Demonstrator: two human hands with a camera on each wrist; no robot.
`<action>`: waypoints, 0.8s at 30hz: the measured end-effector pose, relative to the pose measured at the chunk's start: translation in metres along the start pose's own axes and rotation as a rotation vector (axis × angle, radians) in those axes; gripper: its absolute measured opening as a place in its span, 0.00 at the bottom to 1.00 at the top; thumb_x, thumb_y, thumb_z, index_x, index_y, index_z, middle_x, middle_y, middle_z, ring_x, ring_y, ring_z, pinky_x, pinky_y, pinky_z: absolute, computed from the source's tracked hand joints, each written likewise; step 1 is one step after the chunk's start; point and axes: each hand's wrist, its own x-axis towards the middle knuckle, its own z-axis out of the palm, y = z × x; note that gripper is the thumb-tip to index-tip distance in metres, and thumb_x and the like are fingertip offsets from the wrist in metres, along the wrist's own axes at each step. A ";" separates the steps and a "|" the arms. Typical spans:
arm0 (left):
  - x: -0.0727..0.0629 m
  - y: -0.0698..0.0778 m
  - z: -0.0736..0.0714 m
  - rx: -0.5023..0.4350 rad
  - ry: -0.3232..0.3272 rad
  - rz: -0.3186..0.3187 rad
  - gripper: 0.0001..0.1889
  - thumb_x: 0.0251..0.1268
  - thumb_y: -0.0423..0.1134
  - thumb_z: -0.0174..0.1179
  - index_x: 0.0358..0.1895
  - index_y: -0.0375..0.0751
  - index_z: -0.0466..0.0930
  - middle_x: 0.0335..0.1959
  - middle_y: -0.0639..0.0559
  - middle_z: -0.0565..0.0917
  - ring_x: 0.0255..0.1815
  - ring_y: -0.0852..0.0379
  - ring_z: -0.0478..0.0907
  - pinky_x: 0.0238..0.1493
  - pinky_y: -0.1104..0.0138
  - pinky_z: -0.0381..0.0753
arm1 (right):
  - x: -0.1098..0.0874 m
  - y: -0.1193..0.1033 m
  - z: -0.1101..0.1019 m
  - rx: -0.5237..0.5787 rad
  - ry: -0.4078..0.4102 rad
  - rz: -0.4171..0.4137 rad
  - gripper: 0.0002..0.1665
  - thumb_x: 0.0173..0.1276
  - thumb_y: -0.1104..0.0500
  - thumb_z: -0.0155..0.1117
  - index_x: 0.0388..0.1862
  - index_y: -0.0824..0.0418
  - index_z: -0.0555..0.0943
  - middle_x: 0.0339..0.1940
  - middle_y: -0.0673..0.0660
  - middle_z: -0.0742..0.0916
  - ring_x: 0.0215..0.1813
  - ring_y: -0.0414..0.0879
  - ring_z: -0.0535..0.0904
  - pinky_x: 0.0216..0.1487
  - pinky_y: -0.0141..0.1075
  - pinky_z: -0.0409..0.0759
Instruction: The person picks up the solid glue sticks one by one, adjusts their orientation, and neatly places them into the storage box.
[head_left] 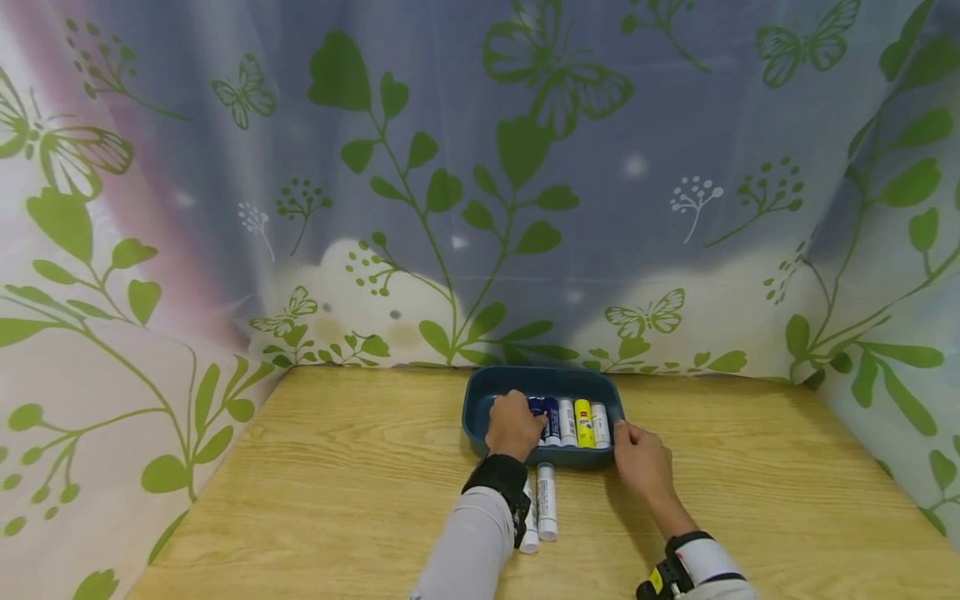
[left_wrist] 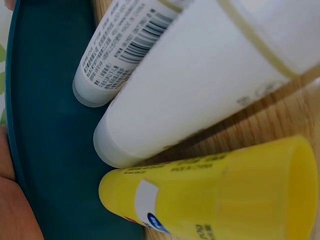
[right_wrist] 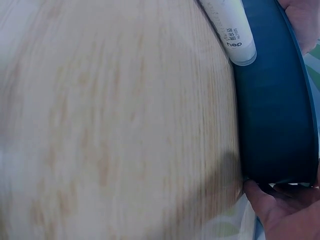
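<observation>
A dark teal tray (head_left: 577, 457) stands on the table near its back edge. In its right part lie a dark blue glue stick (head_left: 552, 417), a white one (head_left: 567, 421), a yellow one (head_left: 584, 421) and another white one (head_left: 601, 423), side by side. My left hand (head_left: 516, 423) reaches into the tray left of this row, its thumb and fingers curled on another dark blue glue stick (head_left: 536, 407), mostly hidden by the hand. My right hand (head_left: 645, 462) pinches the tray's right end; in the right wrist view its thumb (right_wrist: 260, 200) lies against the outer wall.
Before the tray, two white glue sticks (head_left: 547, 504) lie on the wooden table (head_left: 337, 483), one partly under my left forearm. A yellow glue stick (left_wrist: 200, 195) beside them shows only in the left wrist view. A leaf-printed curtain (head_left: 637, 208) surrounds the table's back and sides.
</observation>
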 end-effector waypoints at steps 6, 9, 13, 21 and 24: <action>0.001 0.001 0.001 0.005 0.000 0.002 0.16 0.57 0.44 0.76 0.21 0.42 0.80 0.28 0.46 0.85 0.36 0.46 0.85 0.27 0.56 0.82 | -0.001 0.000 -0.002 -0.004 -0.006 0.008 0.27 0.81 0.49 0.46 0.61 0.66 0.83 0.35 0.60 0.85 0.41 0.56 0.77 0.32 0.36 0.68; 0.001 0.002 0.002 0.005 0.003 0.008 0.14 0.57 0.43 0.76 0.23 0.40 0.82 0.29 0.44 0.86 0.37 0.45 0.86 0.29 0.55 0.84 | 0.000 0.000 -0.003 -0.002 -0.002 0.007 0.27 0.81 0.49 0.46 0.58 0.65 0.84 0.31 0.59 0.84 0.40 0.56 0.76 0.32 0.37 0.68; 0.001 0.001 0.001 0.011 0.008 0.033 0.13 0.57 0.43 0.76 0.26 0.38 0.84 0.29 0.43 0.87 0.35 0.44 0.86 0.29 0.55 0.84 | 0.000 0.000 -0.002 -0.001 0.001 0.005 0.27 0.81 0.49 0.46 0.60 0.65 0.84 0.39 0.63 0.87 0.42 0.57 0.78 0.33 0.38 0.71; 0.000 -0.003 0.002 0.033 0.019 0.110 0.13 0.57 0.40 0.75 0.23 0.37 0.84 0.24 0.43 0.86 0.28 0.46 0.85 0.24 0.58 0.81 | 0.000 0.001 0.000 0.017 0.004 0.007 0.26 0.81 0.49 0.47 0.60 0.64 0.84 0.30 0.58 0.83 0.37 0.55 0.77 0.29 0.37 0.69; 0.000 -0.002 0.001 0.034 0.007 0.120 0.12 0.58 0.39 0.75 0.25 0.35 0.85 0.27 0.41 0.87 0.30 0.44 0.86 0.26 0.57 0.83 | 0.000 0.001 0.000 0.019 0.002 0.008 0.26 0.81 0.49 0.48 0.61 0.64 0.83 0.33 0.59 0.85 0.38 0.54 0.77 0.29 0.36 0.69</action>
